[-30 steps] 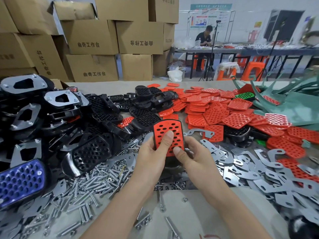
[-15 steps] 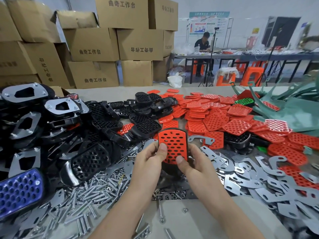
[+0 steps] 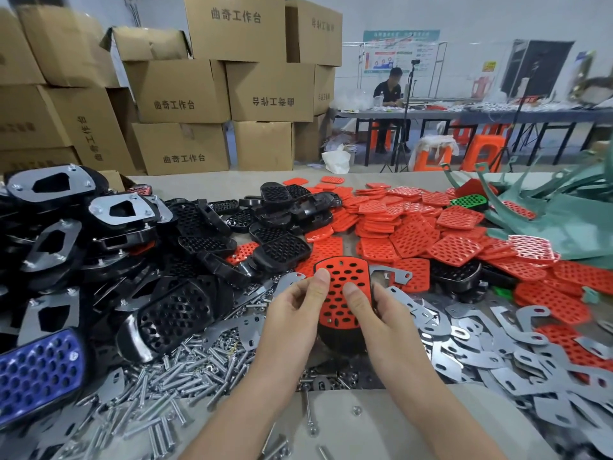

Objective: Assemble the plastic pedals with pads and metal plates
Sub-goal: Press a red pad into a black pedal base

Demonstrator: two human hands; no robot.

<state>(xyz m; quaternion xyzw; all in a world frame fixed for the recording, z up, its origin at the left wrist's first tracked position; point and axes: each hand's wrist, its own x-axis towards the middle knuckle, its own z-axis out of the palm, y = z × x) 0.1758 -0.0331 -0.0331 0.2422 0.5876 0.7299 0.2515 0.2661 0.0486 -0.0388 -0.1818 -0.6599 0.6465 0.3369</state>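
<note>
Hands: left hand (image 3: 292,313) and right hand (image 3: 384,320) held over mid-table, thumbs pressed on red pad (image 3: 348,270), fingers clamped round black pedal (image 3: 338,340) beneath it | Surface: beige table (image 3: 212,185), cardboard boxes (image 3: 179,91) stacked behind | Around: loose pedals (image 3: 199,227) heaped left, spare pads (image 3: 414,234) beyond, metal plates (image 3: 481,346) right, bolts (image 3: 185,370) scattered near-left

I see a beige flat bench (image 3: 348,433). On it lie black perforated plastic pedals (image 3: 205,247) at the left, red perforated pads (image 3: 414,237) in the far middle, grey metal plates (image 3: 497,353) at the right, and loose silver bolts (image 3: 185,376) near me.
</note>
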